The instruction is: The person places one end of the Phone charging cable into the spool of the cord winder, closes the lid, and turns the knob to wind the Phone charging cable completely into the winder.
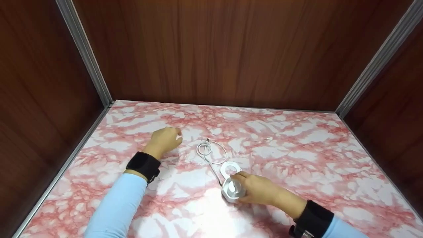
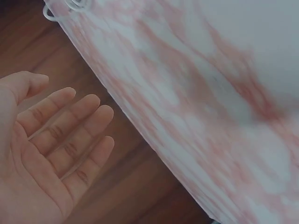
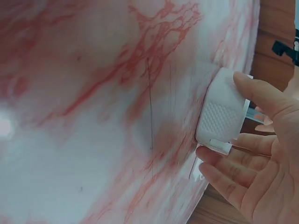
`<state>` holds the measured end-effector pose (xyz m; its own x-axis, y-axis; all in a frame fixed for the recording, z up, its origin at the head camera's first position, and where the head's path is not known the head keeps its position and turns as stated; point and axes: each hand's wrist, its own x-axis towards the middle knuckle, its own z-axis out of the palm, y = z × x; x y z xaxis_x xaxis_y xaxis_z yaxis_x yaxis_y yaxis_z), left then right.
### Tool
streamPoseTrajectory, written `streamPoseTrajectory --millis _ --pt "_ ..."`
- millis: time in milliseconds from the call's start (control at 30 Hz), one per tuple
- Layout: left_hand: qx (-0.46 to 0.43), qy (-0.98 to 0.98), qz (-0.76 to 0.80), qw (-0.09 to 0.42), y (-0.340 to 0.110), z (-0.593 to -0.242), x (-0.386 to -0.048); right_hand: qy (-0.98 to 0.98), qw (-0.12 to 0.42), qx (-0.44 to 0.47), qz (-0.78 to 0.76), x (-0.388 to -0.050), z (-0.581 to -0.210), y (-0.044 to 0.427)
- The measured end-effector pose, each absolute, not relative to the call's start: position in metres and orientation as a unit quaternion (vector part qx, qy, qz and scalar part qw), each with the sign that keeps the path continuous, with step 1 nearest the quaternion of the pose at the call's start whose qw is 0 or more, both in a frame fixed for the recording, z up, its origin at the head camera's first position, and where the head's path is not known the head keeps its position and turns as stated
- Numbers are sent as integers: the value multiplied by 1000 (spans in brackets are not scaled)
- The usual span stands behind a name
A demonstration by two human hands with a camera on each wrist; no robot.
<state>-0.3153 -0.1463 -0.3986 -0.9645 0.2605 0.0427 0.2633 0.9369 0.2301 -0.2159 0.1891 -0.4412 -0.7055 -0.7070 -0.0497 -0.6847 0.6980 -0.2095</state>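
Note:
A white, many-sided device (image 1: 228,195) with a round silvery centre sits on the table, a ring-shaped white flap (image 1: 226,166) extending behind it. My right hand (image 1: 261,190) holds the device from its right side. In the right wrist view the thumb and fingers of that hand (image 3: 266,163) span the white, dotted side of the device (image 3: 218,120). A thin white cable (image 1: 214,170) runs from the device to a loose coil behind it. My left hand (image 1: 164,140) hovers left of the coil, holding nothing; its fingers are loosely bent in the left wrist view (image 2: 56,144).
The table (image 1: 297,152) has a red and white marbled top. Brown wood-patterned panels (image 1: 211,53) stand at its back and both sides, with grey metal posts (image 1: 87,56) at the back corners. Part of the cable (image 2: 56,17) shows at the upper left of the left wrist view.

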Motion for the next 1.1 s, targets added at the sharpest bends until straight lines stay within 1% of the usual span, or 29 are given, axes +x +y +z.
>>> streamPoseTrajectory --millis 100,200,267,367,433,467,600,667,900,1100 --pt "-173 -976 -130 27 -126 -395 -306 923 80 -364 -96 -217 -440 191" --pt "-236 -957 -165 41 -96 -391 -287 926 91 -351 -103 -218 -439 196" --pt "-310 -933 -178 48 -73 -390 -271 926 89 -350 -110 -219 -438 199" --pt "-450 -878 -150 65 -40 -395 -249 923 96 -350 -132 -222 -437 203" --pt "-523 -842 -97 93 -24 -402 -239 919 104 -351 -147 -224 -437 205" --pt "-544 -830 -70 104 -19 -405 -235 917 109 -351 -155 -225 -437 206" --pt "-561 -816 29 133 -8 -418 -228 912 120 -352 -173 -228 -436 207" --pt "-561 -816 53 133 -7 -423 -228 911 124 -351 -178 -230 -436 207" --pt "-569 -810 54 129 -5 -433 -232 909 133 -348 -187 -232 -437 208" --pt "-546 -829 33 119 -4 -434 -234 909 130 -346 -190 -234 -438 207"
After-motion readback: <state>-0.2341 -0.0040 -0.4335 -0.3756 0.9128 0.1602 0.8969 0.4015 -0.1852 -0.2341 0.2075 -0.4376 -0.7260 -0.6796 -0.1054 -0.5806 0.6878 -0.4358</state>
